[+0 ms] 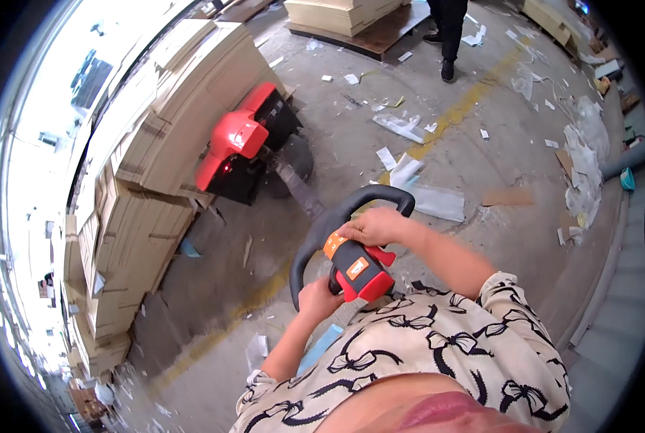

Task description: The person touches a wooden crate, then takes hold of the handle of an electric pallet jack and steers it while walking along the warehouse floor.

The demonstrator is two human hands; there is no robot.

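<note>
A black loop-shaped tiller handle [309, 249] with a red and black control head [366, 278] slants up toward my body. It belongs to a red and black electric pallet jack [239, 135] standing ahead and to the left. My left hand [319, 297] is closed round the near left part of the handle, beside the control head. On the other side, my right hand [375, 226] closes over the handle next to an orange band; its fingertips rest near the control head. The palms and some fingers are hidden.
Tall stacks of flat cardboard [153, 137] stand along the left, close against the pallet jack. Plastic wrap [588, 169] and paper scraps litter the concrete floor, crossed by a yellow line [467, 108]. Ahead, a person in dark trousers [449, 32] stands near a loaded pallet [366, 40].
</note>
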